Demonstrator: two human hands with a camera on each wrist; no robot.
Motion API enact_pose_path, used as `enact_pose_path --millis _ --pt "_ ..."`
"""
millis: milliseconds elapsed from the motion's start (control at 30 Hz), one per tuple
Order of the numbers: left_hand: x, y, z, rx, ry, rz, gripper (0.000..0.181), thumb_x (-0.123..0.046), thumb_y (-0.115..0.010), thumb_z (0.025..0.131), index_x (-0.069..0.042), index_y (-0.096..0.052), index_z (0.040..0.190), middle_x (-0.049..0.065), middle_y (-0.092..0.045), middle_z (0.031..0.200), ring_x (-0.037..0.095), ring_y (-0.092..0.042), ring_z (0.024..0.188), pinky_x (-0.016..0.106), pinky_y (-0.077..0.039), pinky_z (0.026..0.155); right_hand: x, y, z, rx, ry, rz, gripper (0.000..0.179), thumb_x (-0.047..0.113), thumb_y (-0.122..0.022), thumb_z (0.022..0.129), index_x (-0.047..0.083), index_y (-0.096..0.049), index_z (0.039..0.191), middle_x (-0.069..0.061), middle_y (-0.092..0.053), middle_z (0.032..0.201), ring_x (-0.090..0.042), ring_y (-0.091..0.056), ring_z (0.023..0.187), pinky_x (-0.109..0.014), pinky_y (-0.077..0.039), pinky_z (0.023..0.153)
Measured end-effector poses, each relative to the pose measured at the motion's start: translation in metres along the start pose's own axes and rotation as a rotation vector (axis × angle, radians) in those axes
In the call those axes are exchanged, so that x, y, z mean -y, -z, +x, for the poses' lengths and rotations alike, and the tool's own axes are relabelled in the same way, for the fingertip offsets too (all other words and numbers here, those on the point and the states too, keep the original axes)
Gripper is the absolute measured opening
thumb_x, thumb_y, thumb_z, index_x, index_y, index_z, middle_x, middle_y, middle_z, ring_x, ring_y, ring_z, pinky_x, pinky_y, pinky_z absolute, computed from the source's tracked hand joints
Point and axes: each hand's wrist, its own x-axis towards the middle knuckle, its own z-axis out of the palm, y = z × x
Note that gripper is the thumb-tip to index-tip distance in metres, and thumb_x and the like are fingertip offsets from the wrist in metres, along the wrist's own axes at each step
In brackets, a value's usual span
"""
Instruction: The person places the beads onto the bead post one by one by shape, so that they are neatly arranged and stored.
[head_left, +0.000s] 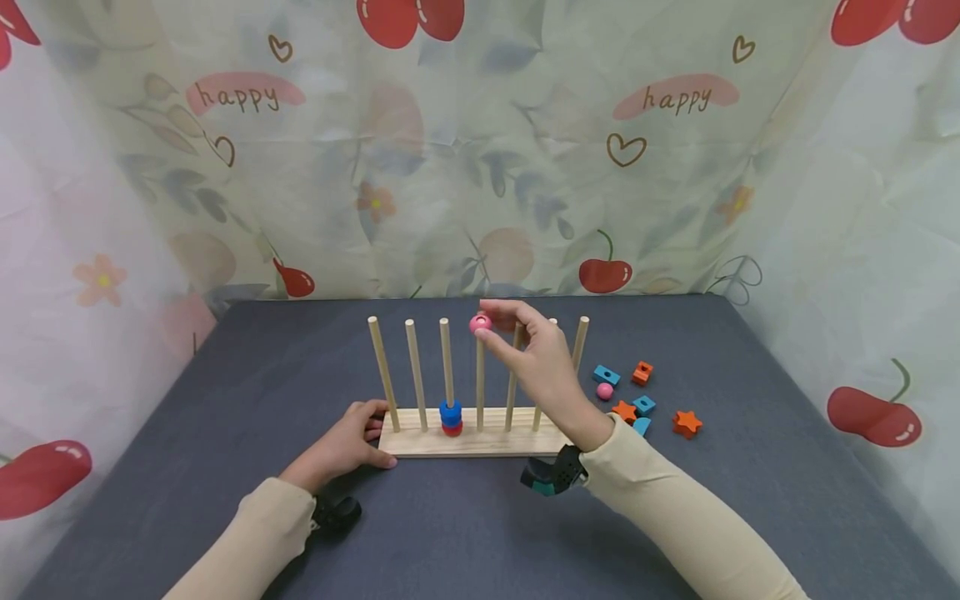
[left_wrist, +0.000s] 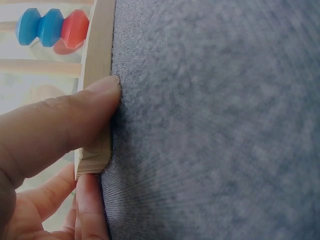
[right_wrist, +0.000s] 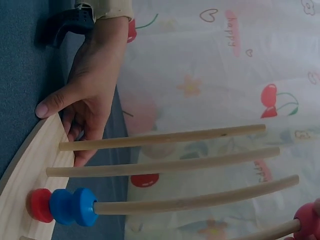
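A wooden peg board (head_left: 480, 447) with a row of upright pegs stands before me. My left hand (head_left: 348, 442) grips its left end, thumb along the front edge and fingers around the end. Between thumb and fingers, my right hand (head_left: 547, 367) pinches a pink bead (head_left: 480, 322) at the top of the middle peg (head_left: 480, 383). In the right wrist view that bead (right_wrist: 307, 220) meets the peg's tip. One peg to the left carries blue beads (head_left: 450, 414) stacked over a red bead (head_left: 452, 430) at the base.
To the right of the board lie loose pieces on the dark cloth: blue blocks (head_left: 607, 375), an orange block (head_left: 642, 372), another pink bead (head_left: 604, 391) and orange stars (head_left: 687, 424). A printed curtain (head_left: 450, 167) hangs behind the table.
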Motion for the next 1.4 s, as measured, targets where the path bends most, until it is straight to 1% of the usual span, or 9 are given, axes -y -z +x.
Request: enact_pose_path --millis 133,267,333,533,600,800,933,1100,1400 --pt "-0.001 0.000 -0.002 0.003 0.002 0.003 0.084 -0.005 -0.087 0.067 0.004 -0.041 0.138 0.022 -0.037 0.130 0.035 -0.047 0.122 0.050 -0.040 0.105 -0.005 -0.003 -0.002 -0.006 -0.017 0.043 0.033 0.019 -0.071 0.089 0.012 -0.064 0.121 -0.004 -0.069 0.109 -0.014 -0.061 0.098 -0.019 -0.042 0.071" --pt "-0.001 0.000 -0.001 0.000 0.004 0.009 0.083 -0.004 -0.086 0.068 0.004 -0.042 0.138 0.022 -0.037 0.130 0.035 -0.047 0.122 0.050 -0.040 0.105 -0.008 -0.005 -0.003 -0.013 -0.010 0.082 0.034 0.017 -0.070 0.089 0.010 -0.062 0.122 -0.006 -0.067 0.110 -0.015 -0.061 0.099 -0.020 -0.047 0.082" --pt "-0.001 0.000 0.000 -0.003 0.008 0.009 0.083 -0.004 -0.086 0.068 0.003 -0.042 0.138 0.021 -0.037 0.130 0.034 -0.047 0.122 0.049 -0.040 0.105 -0.010 -0.006 -0.004 -0.018 -0.014 0.096 0.035 0.016 -0.070 0.089 0.009 -0.060 0.122 -0.006 -0.067 0.110 -0.016 -0.061 0.100 -0.019 -0.047 0.084" --pt "-0.001 0.000 0.000 0.000 0.014 0.000 0.084 -0.004 -0.086 0.068 0.003 -0.041 0.138 0.022 -0.036 0.131 0.034 -0.047 0.121 0.050 -0.040 0.106 -0.015 -0.008 -0.008 -0.018 -0.072 0.114 0.032 0.016 -0.070 0.089 0.008 -0.060 0.118 -0.006 -0.066 0.111 -0.016 -0.062 0.101 -0.016 -0.048 0.086" --pt "-0.001 0.001 0.000 0.002 0.013 -0.002 0.084 -0.004 -0.086 0.067 0.004 -0.042 0.138 0.022 -0.036 0.131 0.034 -0.047 0.121 0.050 -0.040 0.105 -0.017 -0.009 -0.010 -0.011 -0.090 0.117 0.031 0.018 -0.070 0.090 0.008 -0.060 0.117 -0.006 -0.066 0.110 -0.016 -0.062 0.101 -0.017 -0.049 0.086" --pt "-0.002 0.000 -0.001 0.001 0.019 -0.006 0.084 -0.003 -0.086 0.067 0.004 -0.042 0.137 0.022 -0.036 0.130 0.034 -0.047 0.121 0.050 -0.040 0.105 -0.028 -0.013 -0.018 0.011 -0.148 0.117 0.029 0.023 -0.070 0.089 0.010 -0.061 0.113 -0.006 -0.066 0.107 -0.017 -0.062 0.098 -0.028 -0.050 0.085" --pt "-0.002 0.000 -0.001 0.003 0.018 -0.006 0.083 -0.003 -0.086 0.067 0.004 -0.042 0.137 0.022 -0.036 0.130 0.034 -0.047 0.121 0.050 -0.040 0.105 -0.039 -0.018 -0.025 0.022 -0.195 0.121 0.027 0.024 -0.070 0.089 0.011 -0.061 0.111 -0.006 -0.067 0.106 -0.017 -0.064 0.099 -0.034 -0.051 0.088" --pt "-0.002 0.001 -0.001 0.005 0.013 -0.009 0.084 -0.003 -0.086 0.067 0.004 -0.041 0.137 0.022 -0.036 0.130 0.034 -0.047 0.121 0.050 -0.040 0.105 -0.053 -0.024 -0.034 0.039 -0.240 0.106 0.025 0.023 -0.071 0.089 0.011 -0.061 0.109 -0.005 -0.067 0.104 -0.017 -0.063 0.097 -0.033 -0.050 0.087" --pt "-0.001 0.000 -0.001 0.006 0.020 -0.009 0.085 -0.003 -0.086 0.067 0.004 -0.041 0.138 0.022 -0.036 0.130 0.034 -0.046 0.122 0.050 -0.040 0.106 -0.075 -0.032 -0.047 0.072 -0.323 0.097 0.024 0.018 -0.073 0.087 0.009 -0.061 0.105 -0.006 -0.066 0.099 -0.018 -0.062 0.093 -0.030 -0.050 0.080"
